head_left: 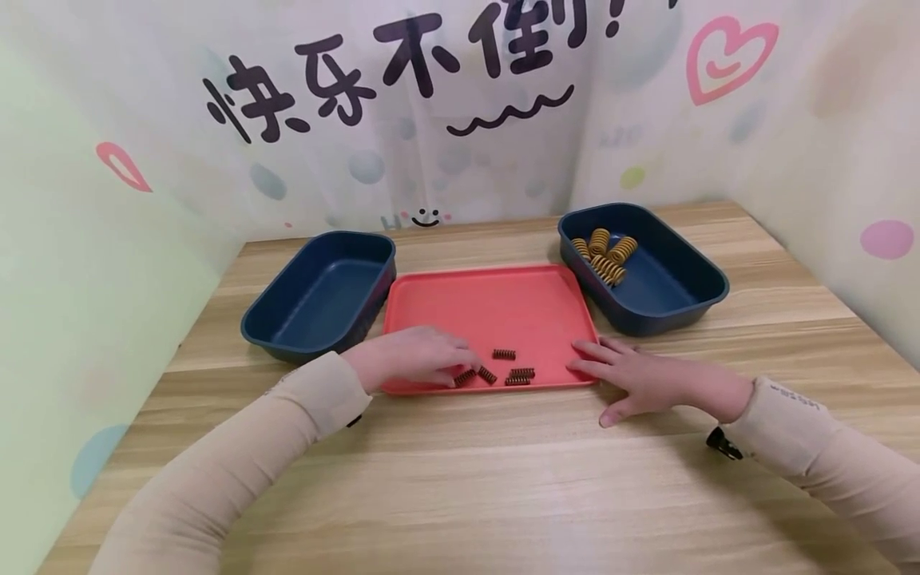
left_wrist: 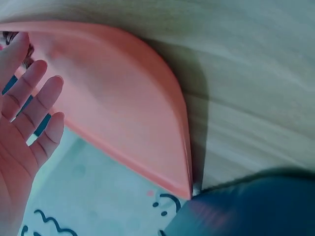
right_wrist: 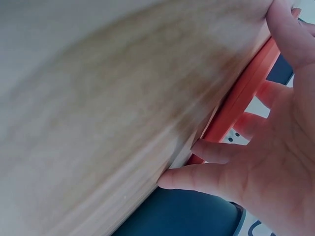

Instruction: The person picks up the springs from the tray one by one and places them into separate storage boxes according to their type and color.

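Note:
Small dark coil springs (head_left: pixel 505 354) lie near the front edge of a red tray (head_left: pixel 474 307), several in all. My left hand (head_left: pixel 417 355) reaches over the tray's front left part, its fingertips close beside the leftmost spring (head_left: pixel 465 377). In the left wrist view, the left hand's fingers (left_wrist: pixel 49 93) are spread and nearly straight, with springs partly hidden behind the thumb; contact is unclear. At the tray's right front corner, my right hand (head_left: pixel 640 377) spreads its fingers against the rim and the table. The right wrist view has the palm (right_wrist: pixel 275 162) bare.
An empty dark blue bin (head_left: pixel 316 307) stands left of the tray. To the right, a second blue bin (head_left: pixel 664 275) contains several thicker yellow springs (head_left: pixel 607 270). The wooden table (head_left: pixel 489 479) meets a printed cloth backdrop (head_left: pixel 489 176) behind.

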Demonstrator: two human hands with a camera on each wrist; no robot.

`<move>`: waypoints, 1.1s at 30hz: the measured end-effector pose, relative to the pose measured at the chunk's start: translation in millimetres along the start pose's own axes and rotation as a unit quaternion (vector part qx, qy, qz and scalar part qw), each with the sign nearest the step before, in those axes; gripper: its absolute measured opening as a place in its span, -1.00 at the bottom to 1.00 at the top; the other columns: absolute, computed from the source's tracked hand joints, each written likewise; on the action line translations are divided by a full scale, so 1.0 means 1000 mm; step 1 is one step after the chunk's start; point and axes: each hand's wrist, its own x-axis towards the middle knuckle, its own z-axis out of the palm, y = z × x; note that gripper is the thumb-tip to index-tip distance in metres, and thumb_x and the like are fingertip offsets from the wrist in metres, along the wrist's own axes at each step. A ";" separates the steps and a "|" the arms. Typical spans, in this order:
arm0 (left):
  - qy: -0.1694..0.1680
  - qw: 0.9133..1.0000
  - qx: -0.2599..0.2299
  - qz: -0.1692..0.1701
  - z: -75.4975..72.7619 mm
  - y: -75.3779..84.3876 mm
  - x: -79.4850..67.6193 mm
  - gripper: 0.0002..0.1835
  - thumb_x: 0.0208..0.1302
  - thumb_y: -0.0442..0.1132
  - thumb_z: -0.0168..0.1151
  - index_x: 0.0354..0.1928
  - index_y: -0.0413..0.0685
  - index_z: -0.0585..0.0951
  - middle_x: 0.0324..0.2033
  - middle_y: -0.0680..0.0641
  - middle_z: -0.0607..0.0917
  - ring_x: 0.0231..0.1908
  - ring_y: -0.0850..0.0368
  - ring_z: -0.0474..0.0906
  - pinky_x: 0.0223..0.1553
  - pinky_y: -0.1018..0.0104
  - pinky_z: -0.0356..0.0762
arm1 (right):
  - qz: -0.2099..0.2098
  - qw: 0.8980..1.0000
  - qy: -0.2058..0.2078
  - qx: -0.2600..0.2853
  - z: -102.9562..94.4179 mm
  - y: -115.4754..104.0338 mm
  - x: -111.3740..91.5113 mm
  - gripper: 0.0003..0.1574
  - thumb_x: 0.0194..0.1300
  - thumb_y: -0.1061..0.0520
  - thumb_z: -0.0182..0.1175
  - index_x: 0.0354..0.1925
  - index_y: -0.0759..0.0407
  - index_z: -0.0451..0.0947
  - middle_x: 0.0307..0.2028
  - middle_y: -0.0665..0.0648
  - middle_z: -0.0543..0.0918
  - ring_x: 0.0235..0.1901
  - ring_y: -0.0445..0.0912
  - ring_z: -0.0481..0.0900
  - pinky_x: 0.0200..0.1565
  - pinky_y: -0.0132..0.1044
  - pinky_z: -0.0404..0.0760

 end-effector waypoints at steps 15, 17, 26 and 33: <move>0.154 0.985 0.064 -0.044 -0.040 -0.039 -0.050 -0.63 0.11 -0.16 0.31 -0.03 -0.05 0.52 -0.04 -0.08 0.51 -0.10 0.07 0.46 -0.07 0.22 0.48 | -0.004 1.000 -0.003 0.004 0.001 -0.001 0.001 0.13 0.02 -0.46 0.09 0.38 0.08 0.06 0.40 0.29 -0.09 0.31 0.40 -0.20 0.06 0.44 0.08; 0.170 0.981 0.069 -0.057 -0.047 -0.045 -0.056 -0.64 0.11 -0.18 0.32 -0.04 -0.07 0.52 -0.04 -0.10 0.50 -0.10 0.05 0.45 -0.06 0.20 0.47 | -0.006 1.000 0.000 0.008 0.001 -0.002 0.000 0.12 0.03 -0.45 0.09 0.38 0.09 0.07 0.39 0.31 -0.08 0.30 0.42 -0.19 0.04 0.46 0.08; 0.223 0.970 0.034 -0.092 -0.060 -0.082 -0.079 -0.65 0.10 -0.25 0.30 -0.07 -0.20 0.49 -0.08 -0.19 0.51 -0.09 -0.06 0.47 -0.03 0.06 0.45 | -0.014 1.000 0.005 0.013 0.004 -0.005 -0.003 0.10 0.04 -0.43 0.10 0.37 0.11 0.09 0.38 0.32 -0.05 0.30 0.43 -0.14 0.03 0.45 0.11; 0.219 0.965 -0.024 -0.142 -0.069 -0.106 -0.090 -0.63 0.14 -0.33 0.23 -0.01 -0.30 0.46 -0.07 -0.25 0.51 -0.11 -0.12 0.47 0.00 0.00 0.42 | -0.016 1.000 0.008 0.018 0.001 -0.004 -0.003 0.10 0.04 -0.44 0.08 0.37 0.11 0.09 0.38 0.32 -0.05 0.29 0.43 -0.15 0.02 0.47 0.09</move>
